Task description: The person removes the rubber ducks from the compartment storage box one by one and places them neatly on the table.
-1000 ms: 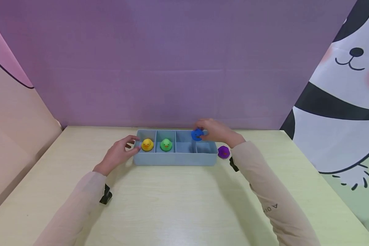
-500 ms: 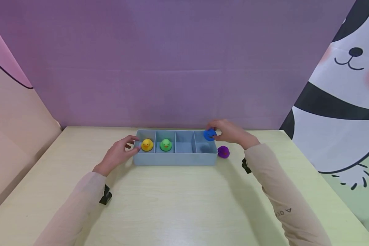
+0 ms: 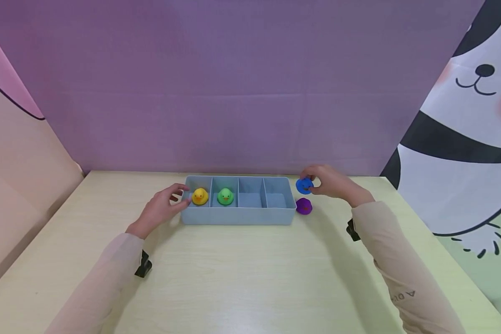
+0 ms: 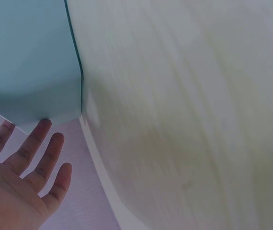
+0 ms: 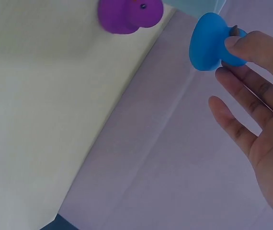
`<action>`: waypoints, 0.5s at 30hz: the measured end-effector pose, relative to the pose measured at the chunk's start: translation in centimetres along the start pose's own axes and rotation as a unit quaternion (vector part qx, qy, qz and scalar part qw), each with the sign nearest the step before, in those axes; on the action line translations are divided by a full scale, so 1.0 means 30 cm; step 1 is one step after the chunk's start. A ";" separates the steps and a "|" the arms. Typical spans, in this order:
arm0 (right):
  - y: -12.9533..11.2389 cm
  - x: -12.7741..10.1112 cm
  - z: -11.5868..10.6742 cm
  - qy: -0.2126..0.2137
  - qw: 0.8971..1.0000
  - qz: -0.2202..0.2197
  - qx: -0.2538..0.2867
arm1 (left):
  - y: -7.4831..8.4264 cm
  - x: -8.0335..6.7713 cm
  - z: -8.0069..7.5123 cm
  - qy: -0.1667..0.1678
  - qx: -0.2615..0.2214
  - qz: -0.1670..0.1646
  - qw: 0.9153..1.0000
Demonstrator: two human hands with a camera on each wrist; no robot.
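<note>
At the left end of the light blue divided box (image 3: pixel 238 216), my left hand (image 3: pixel 160 208) has its fingers spread and loosely bent. In the left wrist view a fingertip meets the end wall of the box (image 4: pixel 33 62). Two rubber ducks sit in the box: a yellow rubber duck (image 3: pixel 200 196) in the leftmost compartment, a green rubber duck (image 3: pixel 225 196) beside it. My right hand (image 3: pixel 331 183) pinches a blue rubber duck (image 3: pixel 304 186) between thumb and fingers, held up just past the box's right end. The right wrist view shows the blue duck (image 5: pixel 207 43) gripped by its head.
A purple rubber duck (image 3: pixel 304 206) stands on the pale wooden table (image 3: pixel 238 278), close against the right end of the box. Behind the table's back edge hangs a purple cloth (image 3: pixel 234 93). The two right compartments hold no ducks.
My right hand has carried the blue duck rightward, from above the box's right-hand compartments to beyond its right end. The left hand and the other ducks stay put.
</note>
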State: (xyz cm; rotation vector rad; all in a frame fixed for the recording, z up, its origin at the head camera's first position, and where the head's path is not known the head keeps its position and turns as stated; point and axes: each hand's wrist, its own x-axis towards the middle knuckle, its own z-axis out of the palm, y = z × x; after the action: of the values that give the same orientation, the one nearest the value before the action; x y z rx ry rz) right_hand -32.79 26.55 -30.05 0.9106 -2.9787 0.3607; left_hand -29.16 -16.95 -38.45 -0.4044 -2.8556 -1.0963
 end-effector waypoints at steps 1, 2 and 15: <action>0.007 -0.007 0.001 0.000 1.000 0.002 0.000 | 0.001 0.000 0.000 0.000 -0.001 0.000 1.000; 0.015 -0.014 0.003 0.002 1.000 0.004 0.000 | 0.002 -0.001 0.000 0.001 -0.001 0.000 1.000; 0.102 -0.098 0.049 -0.005 1.000 0.025 -0.009 | 0.006 -0.004 0.002 -0.001 0.000 -0.001 1.000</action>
State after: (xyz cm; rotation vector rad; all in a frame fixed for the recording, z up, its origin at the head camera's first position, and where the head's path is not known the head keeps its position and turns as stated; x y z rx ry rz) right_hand -31.95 30.31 -32.35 0.8406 -3.0127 0.3313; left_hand -28.99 -16.81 -38.39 -0.4021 -2.8586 -1.0968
